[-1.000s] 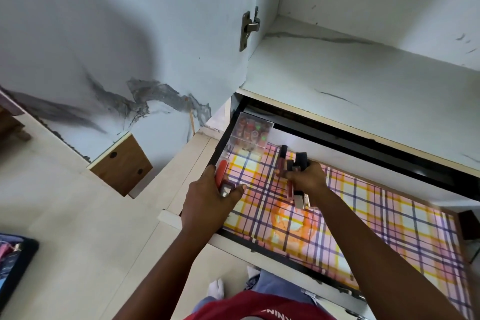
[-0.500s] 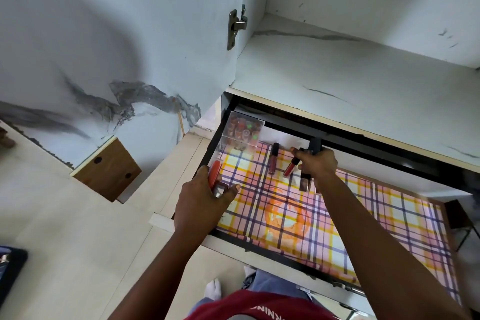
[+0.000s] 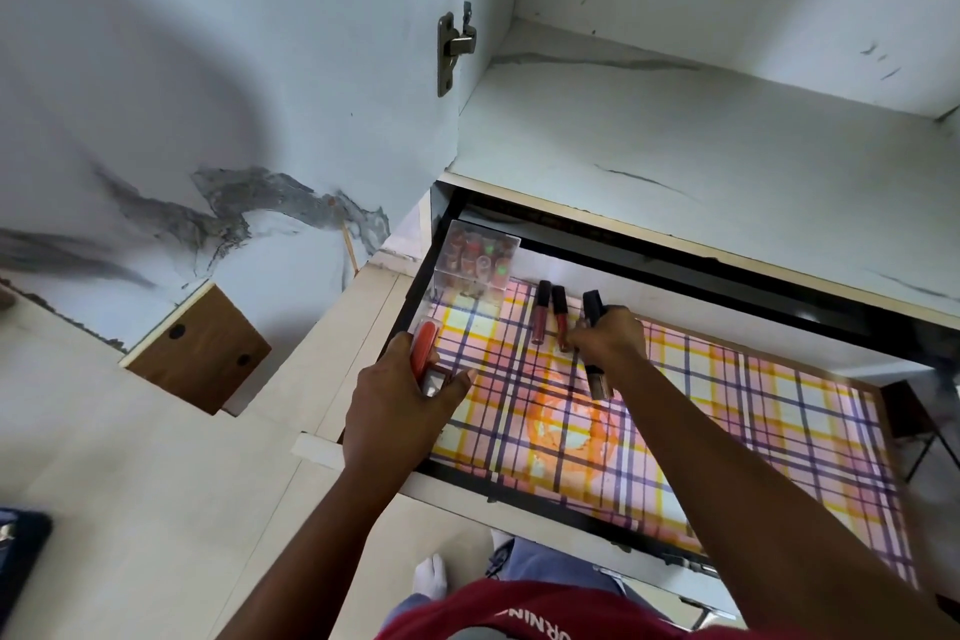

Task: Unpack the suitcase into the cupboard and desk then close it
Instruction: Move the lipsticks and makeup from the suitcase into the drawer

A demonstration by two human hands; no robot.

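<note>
Setting down the dark tube [image 3: 592, 309] gripped by the right hand [image 3: 608, 340] risks knocking the two lip gloss tubes [image 3: 550, 314] in the drawer [image 3: 779, 437], while the left hand [image 3: 400, 405] holds a red-capped tube [image 3: 425, 346].

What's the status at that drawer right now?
Left hand holds orange-capped tube. Right hand holds black-capped tubes. Two red lip-gloss tubes lie in drawer.

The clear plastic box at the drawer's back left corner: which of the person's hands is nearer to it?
Left. The left hand sits just below the clear box; the right hand is further off to its right.
</note>
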